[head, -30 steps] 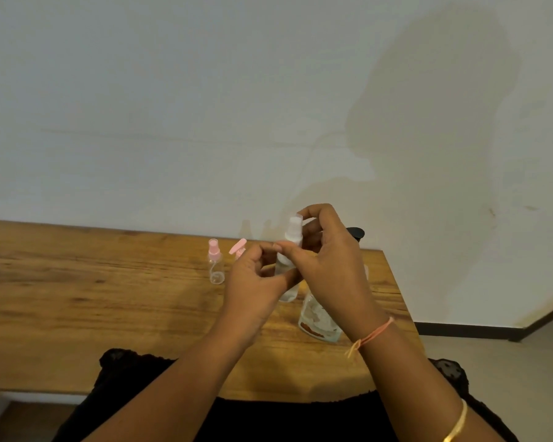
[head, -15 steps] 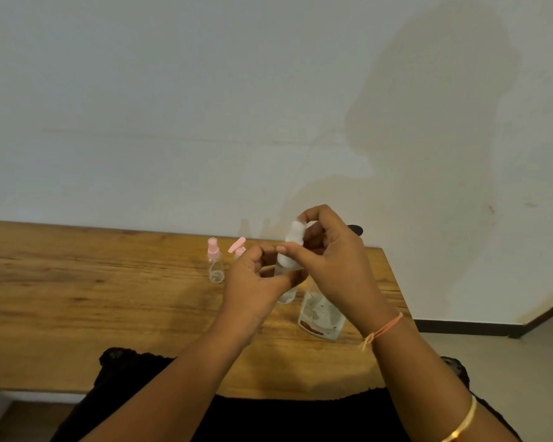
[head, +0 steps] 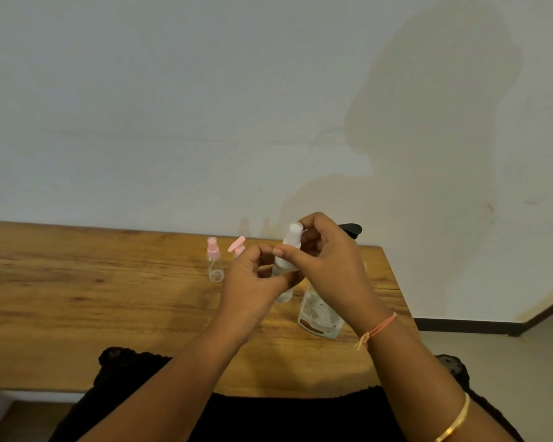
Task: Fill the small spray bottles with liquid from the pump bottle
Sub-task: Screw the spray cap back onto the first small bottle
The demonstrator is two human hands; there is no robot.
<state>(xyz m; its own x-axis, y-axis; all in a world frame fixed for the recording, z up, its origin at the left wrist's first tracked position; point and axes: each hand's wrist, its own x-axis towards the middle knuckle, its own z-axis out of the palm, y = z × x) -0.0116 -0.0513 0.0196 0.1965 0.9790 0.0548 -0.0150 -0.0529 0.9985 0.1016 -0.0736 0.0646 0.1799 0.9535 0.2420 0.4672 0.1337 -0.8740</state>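
Observation:
A small clear spray bottle with a white top (head: 288,250) is held upright above the wooden table (head: 93,291). My left hand (head: 253,288) grips its body from the left. My right hand (head: 329,266) pinches the white spray top between thumb and fingers. Behind my right hand stands the clear pump bottle (head: 320,317), only its black pump head (head: 351,229) and lower body showing. A small clear bottle with a pink spray top (head: 214,263) stands to the left. Beside it a pink pump top (head: 237,245) of another small bottle pokes out behind my left hand.
The table runs along a white wall; its right end lies just past the pump bottle. Dark cloth (head: 268,416) on my lap covers the table's front edge below my arms. Grey floor (head: 508,362) lies to the right.
Both hands and the white-topped bottle stay almost in place; my right hand has shifted slightly on the spray top.

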